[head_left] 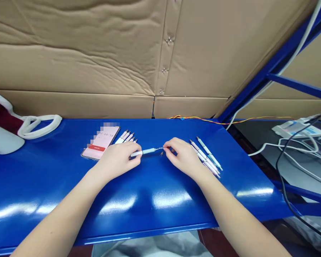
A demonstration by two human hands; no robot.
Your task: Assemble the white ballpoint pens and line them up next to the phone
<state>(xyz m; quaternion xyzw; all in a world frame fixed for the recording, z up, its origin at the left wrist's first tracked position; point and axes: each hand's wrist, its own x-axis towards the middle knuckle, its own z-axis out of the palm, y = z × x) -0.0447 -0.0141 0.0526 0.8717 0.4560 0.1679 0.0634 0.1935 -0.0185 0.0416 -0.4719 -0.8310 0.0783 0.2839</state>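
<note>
My left hand (pixel 120 157) pinches the barrel of a light blue and white pen (pixel 148 151), which lies level just above the table. From the pen's right end sticks a thin refill (pixel 159 148). My right hand (pixel 183 155) closes thumb and fingertips on the refill's outer end. Beneath it, a small dark cone-shaped pen tip (pixel 161 154) rests on the blue surface. Several pens (pixel 127 136) lie beyond my left hand, partly hidden by it. Several more pens (pixel 210 157) in pale pink, white and light blue lie right of my right hand.
A phone (pixel 100 142) showing a timer lies at the left on the blue table (pixel 149 200). A white-handled object (pixel 40 126) stands at the far left. Cardboard (pixel 96 53) forms the back wall. Cables (pixel 294 142) and a blue frame (pixel 256 85) are at the right.
</note>
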